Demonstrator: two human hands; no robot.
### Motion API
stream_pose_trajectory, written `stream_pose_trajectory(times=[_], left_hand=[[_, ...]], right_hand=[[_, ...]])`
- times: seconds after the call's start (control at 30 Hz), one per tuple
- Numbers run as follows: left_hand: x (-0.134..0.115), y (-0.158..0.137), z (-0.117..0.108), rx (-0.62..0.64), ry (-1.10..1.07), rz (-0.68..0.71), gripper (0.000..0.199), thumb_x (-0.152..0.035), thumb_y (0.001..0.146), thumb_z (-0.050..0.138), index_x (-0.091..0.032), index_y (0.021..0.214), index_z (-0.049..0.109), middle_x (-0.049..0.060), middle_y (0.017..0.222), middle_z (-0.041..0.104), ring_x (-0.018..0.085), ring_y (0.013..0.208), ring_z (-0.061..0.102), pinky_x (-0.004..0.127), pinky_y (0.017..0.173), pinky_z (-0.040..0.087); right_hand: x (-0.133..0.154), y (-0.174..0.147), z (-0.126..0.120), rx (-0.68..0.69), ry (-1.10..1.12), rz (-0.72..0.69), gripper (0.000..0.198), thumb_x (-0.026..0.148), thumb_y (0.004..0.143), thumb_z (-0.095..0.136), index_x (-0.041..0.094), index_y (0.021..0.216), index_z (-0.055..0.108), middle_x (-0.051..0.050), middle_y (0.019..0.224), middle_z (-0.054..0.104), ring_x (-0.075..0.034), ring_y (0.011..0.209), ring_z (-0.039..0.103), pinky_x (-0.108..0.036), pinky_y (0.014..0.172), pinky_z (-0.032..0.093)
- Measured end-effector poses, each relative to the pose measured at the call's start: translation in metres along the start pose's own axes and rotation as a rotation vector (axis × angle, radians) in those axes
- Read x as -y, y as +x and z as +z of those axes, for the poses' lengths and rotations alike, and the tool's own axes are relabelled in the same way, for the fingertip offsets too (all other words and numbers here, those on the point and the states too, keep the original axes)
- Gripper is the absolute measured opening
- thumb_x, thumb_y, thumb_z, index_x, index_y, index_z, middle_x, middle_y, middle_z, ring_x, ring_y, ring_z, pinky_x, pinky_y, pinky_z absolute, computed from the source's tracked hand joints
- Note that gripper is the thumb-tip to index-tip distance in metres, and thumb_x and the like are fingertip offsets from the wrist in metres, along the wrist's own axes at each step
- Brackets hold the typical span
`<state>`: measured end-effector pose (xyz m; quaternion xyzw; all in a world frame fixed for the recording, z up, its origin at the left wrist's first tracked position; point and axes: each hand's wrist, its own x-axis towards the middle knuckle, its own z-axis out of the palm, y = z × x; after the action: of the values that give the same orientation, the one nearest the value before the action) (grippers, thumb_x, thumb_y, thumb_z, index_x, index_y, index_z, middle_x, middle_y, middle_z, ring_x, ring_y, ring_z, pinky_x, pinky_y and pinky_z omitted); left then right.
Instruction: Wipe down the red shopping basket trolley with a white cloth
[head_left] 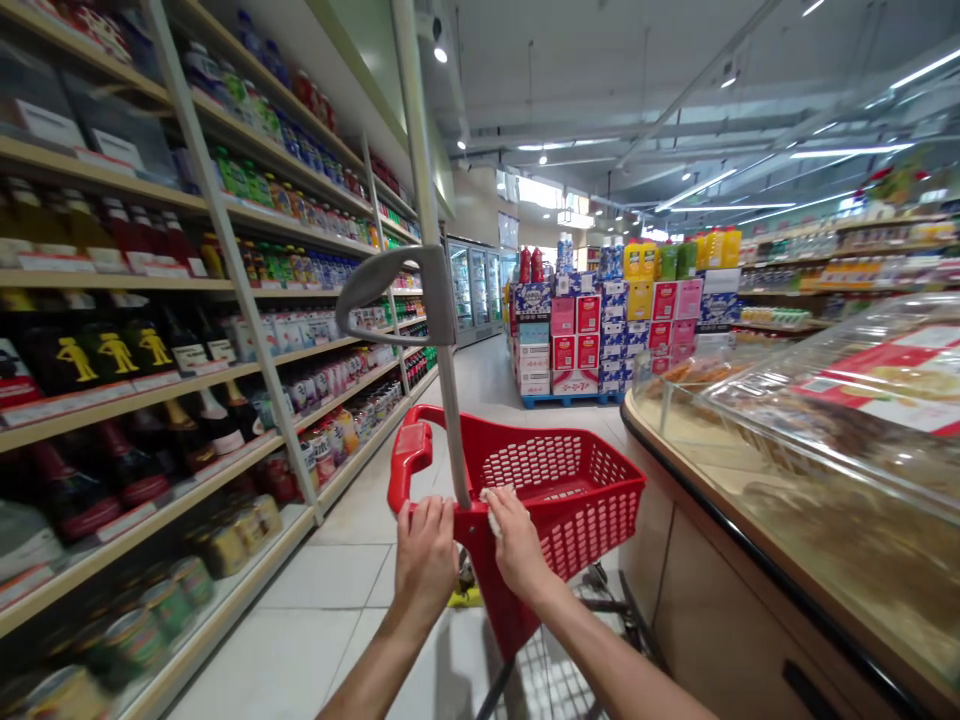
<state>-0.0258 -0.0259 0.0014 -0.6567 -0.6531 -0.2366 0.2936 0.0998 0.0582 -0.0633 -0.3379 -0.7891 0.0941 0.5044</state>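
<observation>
A red plastic shopping cart (pixel 517 580) with a perforated basket stands right in front of me. My left hand (pixel 426 555) is closed over its near rim, beside the red curved handle (pixel 409 455). Pressed against the same rim, just right of a grey metal pole (pixel 453 440), my right hand (pixel 519 550) is closed on a white cloth (pixel 493 505), which is mostly hidden under the fingers. A grey looped grip (pixel 431 295) sits higher up on the pole.
Shelves (pixel 247 285) of bottles and cans line the left side. A counter (pixel 712 560) with clear-covered packaged food runs along the right. Ahead, stacked drink boxes (pixel 576 345) stand on a blue pallet (pixel 574 400). Glass-door coolers (pixel 476 285) are farther back.
</observation>
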Motion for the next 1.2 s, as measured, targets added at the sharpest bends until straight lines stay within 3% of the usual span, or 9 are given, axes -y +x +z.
stream_pose_trajectory(times=[0.1, 0.27, 0.47, 0.67, 0.73, 0.8, 0.87, 1.03, 1.2], left_hand=[[0.010, 0.004, -0.001, 0.020, -0.112, 0.079, 0.038, -0.015, 0.070, 0.043, -0.017, 0.105, 0.054, 0.007, 0.106, 0.059, 0.022, 0.102, 0.049, 0.043, 0.099, 0.025], [0.014, 0.017, -0.004, 0.008, -0.262, -0.068, 0.016, -0.030, 0.072, 0.045, -0.019, 0.078, 0.055, 0.009, 0.103, 0.059, 0.024, 0.102, 0.048, 0.048, 0.094, 0.030], [-0.042, 0.019, -0.008, 0.046, -0.440, 0.021, 0.020, -0.022, 0.062, 0.049, -0.018, 0.081, 0.054, 0.006, 0.089, 0.060, 0.021, 0.090, 0.052, 0.046, 0.096, 0.029], [-0.073, 0.028, -0.013, 0.130, -0.551, 0.277, 0.042, -0.026, 0.064, 0.049, -0.016, 0.105, 0.053, 0.010, 0.115, 0.055, 0.023, 0.110, 0.045, 0.042, 0.098, 0.031], [-0.060, 0.040, -0.009, 0.122, -0.499, 0.228, 0.041, -0.027, 0.071, 0.044, -0.018, 0.110, 0.051, 0.009, 0.120, 0.052, 0.022, 0.115, 0.042, 0.044, 0.101, 0.026], [-0.043, 0.051, -0.003, 0.060, -0.372, -0.085, 0.038, -0.029, 0.077, 0.037, -0.018, 0.109, 0.052, 0.010, 0.120, 0.053, 0.025, 0.118, 0.039, 0.052, 0.100, 0.022], [-0.031, 0.058, 0.003, 0.086, -0.301, -0.161, 0.036, -0.033, 0.079, 0.035, -0.018, 0.106, 0.055, 0.009, 0.118, 0.055, 0.025, 0.117, 0.041, 0.052, 0.100, 0.021], [-0.045, 0.056, 0.010, 0.112, -0.277, -0.088, 0.038, -0.036, 0.080, 0.035, -0.017, 0.106, 0.055, 0.007, 0.116, 0.057, 0.021, 0.115, 0.044, 0.042, 0.099, 0.025], [-0.066, 0.059, 0.013, 0.103, -0.233, -0.121, 0.040, -0.034, 0.081, 0.036, -0.013, 0.108, 0.055, 0.011, 0.117, 0.056, 0.023, 0.115, 0.043, 0.044, 0.098, 0.025]], right_hand=[[-0.003, -0.002, -0.018, 0.010, 0.041, -0.033, 0.059, -0.003, 0.069, 0.034, 0.022, 0.121, 0.048, -0.006, 0.123, 0.050, -0.018, 0.119, 0.038, -0.043, 0.101, 0.031], [-0.007, 0.003, -0.043, 0.003, 0.037, -0.006, 0.051, 0.000, 0.070, 0.037, 0.021, 0.112, 0.056, -0.007, 0.114, 0.056, -0.018, 0.111, 0.047, -0.041, 0.098, 0.035], [-0.005, 0.001, -0.065, -0.092, 0.057, 0.082, 0.040, 0.006, 0.071, 0.043, 0.021, 0.105, 0.059, -0.008, 0.109, 0.060, -0.020, 0.105, 0.052, -0.041, 0.093, 0.041], [-0.025, -0.014, -0.121, -0.078, 0.025, 0.149, 0.037, 0.007, 0.066, 0.043, 0.020, 0.094, 0.063, -0.007, 0.104, 0.062, -0.020, 0.101, 0.055, -0.041, 0.092, 0.041], [-0.025, -0.013, -0.137, -0.042, 0.046, 0.145, 0.036, 0.007, 0.065, 0.043, 0.021, 0.092, 0.064, -0.006, 0.101, 0.063, -0.020, 0.097, 0.057, -0.039, 0.089, 0.044], [-0.024, -0.009, -0.150, -0.001, 0.083, 0.137, 0.036, 0.007, 0.065, 0.043, 0.021, 0.091, 0.063, -0.005, 0.098, 0.064, -0.018, 0.093, 0.058, -0.037, 0.085, 0.046], [-0.025, 0.000, -0.158, 0.019, 0.110, 0.135, 0.036, 0.007, 0.067, 0.041, 0.021, 0.092, 0.062, -0.005, 0.099, 0.064, -0.017, 0.091, 0.059, -0.035, 0.083, 0.047], [-0.027, 0.024, -0.170, 0.032, -0.021, 0.212, 0.027, 0.011, 0.070, 0.046, 0.019, 0.088, 0.065, -0.007, 0.096, 0.065, -0.020, 0.096, 0.057, -0.038, 0.088, 0.042], [0.010, 0.029, -0.166, 0.196, 0.016, 0.193, 0.025, 0.010, 0.074, 0.043, 0.019, 0.084, 0.065, -0.004, 0.083, 0.067, -0.015, 0.079, 0.061, -0.029, 0.075, 0.047]])
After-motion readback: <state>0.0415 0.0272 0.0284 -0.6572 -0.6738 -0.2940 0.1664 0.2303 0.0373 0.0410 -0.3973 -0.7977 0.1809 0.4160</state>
